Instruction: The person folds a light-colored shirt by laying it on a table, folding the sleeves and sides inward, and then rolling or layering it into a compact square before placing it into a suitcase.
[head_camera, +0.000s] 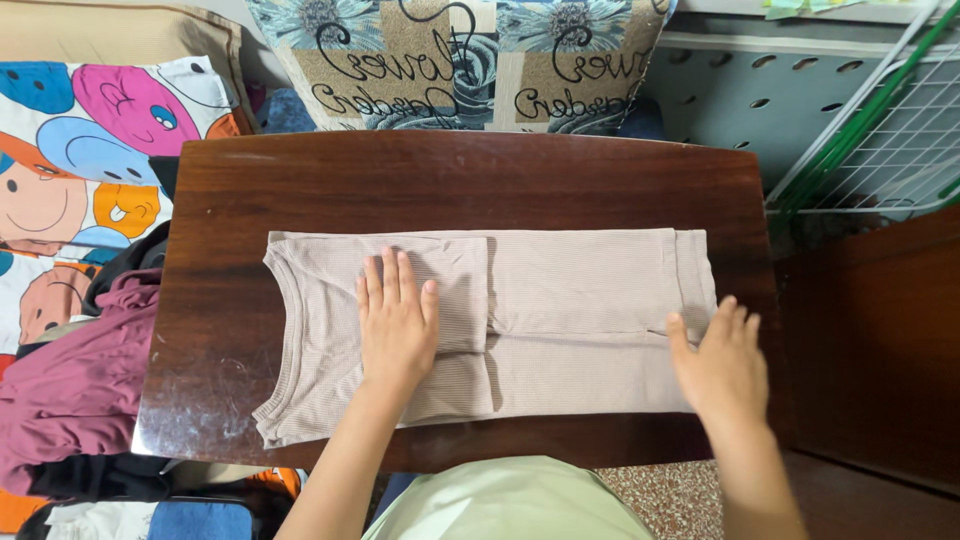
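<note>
Left of the table (220, 330): a heap of maroon cloth (70, 380) over a smiley-print sheet (70, 150), both off the table's left edge.

On the table, toward its near edge and centred: a beige ribbed shirt (590, 290), partly folded, lying flat. Long axis running left to right along the table's length, neckline at the table's left end, hem at its right end. A folded-over flap across the shirt's upper left part, ending in a straight vertical edge close to the table's middle.

Left hand (398, 325) flat on that flap, palm down, fingers extended and close together, pressing cloth to wood, gripping nothing. Placed left of the table's centre, wrist coming in over the near edge.

Right hand (722, 362) at the table's right end, open, fingers slightly spread, resting on the lower hem corner of the shirt; fingertips on cloth, heel of the hand over bare wood. No pinch visible, nothing clamped.

Hands well apart, one toward each end of the shirt, roughly in line with its long axis; right hand nearer the free hem end, left hand nearer the neckline.

Beyond the table's far edge: a floral cushion (460, 60). Off its right end: a white wire rack (880, 140) with green rods.
</note>
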